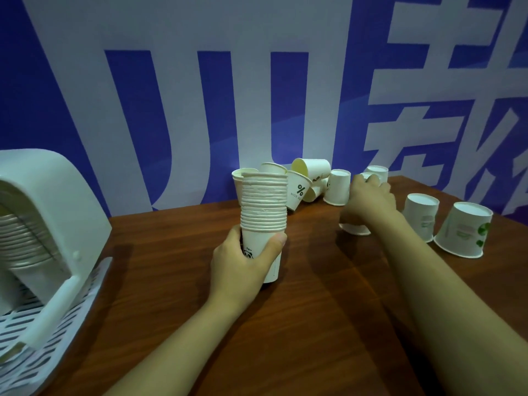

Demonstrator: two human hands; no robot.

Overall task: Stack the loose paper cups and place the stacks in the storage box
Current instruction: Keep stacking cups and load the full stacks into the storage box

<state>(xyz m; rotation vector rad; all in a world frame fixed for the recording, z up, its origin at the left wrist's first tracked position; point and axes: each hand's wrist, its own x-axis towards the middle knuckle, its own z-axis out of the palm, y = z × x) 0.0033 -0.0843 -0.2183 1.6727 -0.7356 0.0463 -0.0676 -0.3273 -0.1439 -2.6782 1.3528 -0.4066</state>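
- Fingers [278,242] and thumb of left hand [243,261] curled round bottom cup of tall nested stack of white paper cups [264,212], upright at frame centre; small panda print visible between thumb and fingers.
- Right hand [368,201] right of centre, fingers bent downward over upside-down white paper cup [355,228] on brown wooden tabletop [300,324]; only the cup's lower rim visible below the palm, grip itself hidden, so held or merely covered: cannot tell.
- Heap of loose white paper cups [303,181] behind the stack, against the wall: some upright, some tipped on their sides, one printed with a percent sign.
- Single inverted white cup [338,187] just right of the heap; another inverted cup [377,172] partly hidden behind the right hand.
- Two more inverted white cups at right of frame, side by side: plainer one [421,220] nearer centre, larger one with green print [465,230] nearer the right edge.
- White slotted plastic storage box [51,318] at lower left edge, curved white lid raised, with a finished cup stack lying on its side [20,241] inside.
- Blue wall banner with large pale characters [200,95] across the upper frame.
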